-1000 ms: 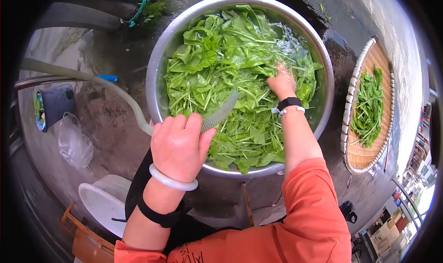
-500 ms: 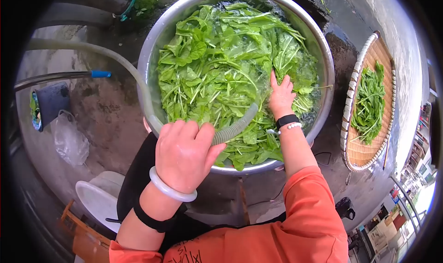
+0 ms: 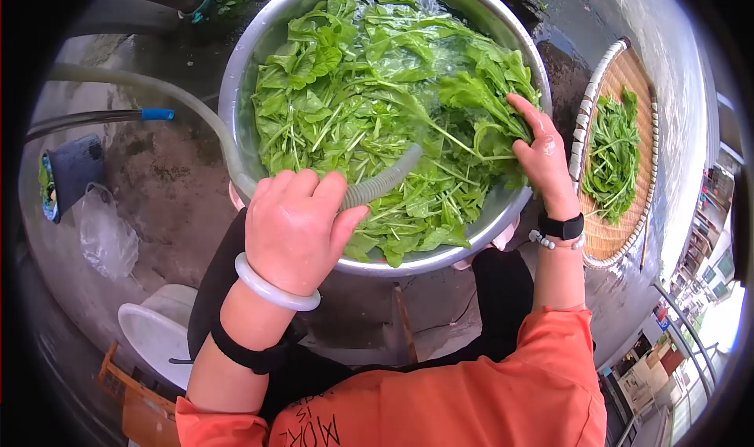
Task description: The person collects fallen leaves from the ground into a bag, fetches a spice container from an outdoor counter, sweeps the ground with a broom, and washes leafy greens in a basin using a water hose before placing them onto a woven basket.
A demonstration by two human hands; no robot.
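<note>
My left hand is closed around a ribbed, pale hose, whose end points into a big metal basin. Leafy greens fill the basin in water that bubbles near the far side. At the basin's right rim, my right hand grips a bunch of greens, thumb and index finger on either side of the stems. The other fingers of that hand are partly hidden.
To the right, a woven bamboo tray bears more greens. On the left lie a dark bucket, a clear plastic bag and a blue-tipped tube. A white tub stands near my left leg.
My right hand has moved right from the middle of the greens to the basin's rim, drawing a bunch with it. My left hand keeps holding the hose; the view has shifted slightly.
</note>
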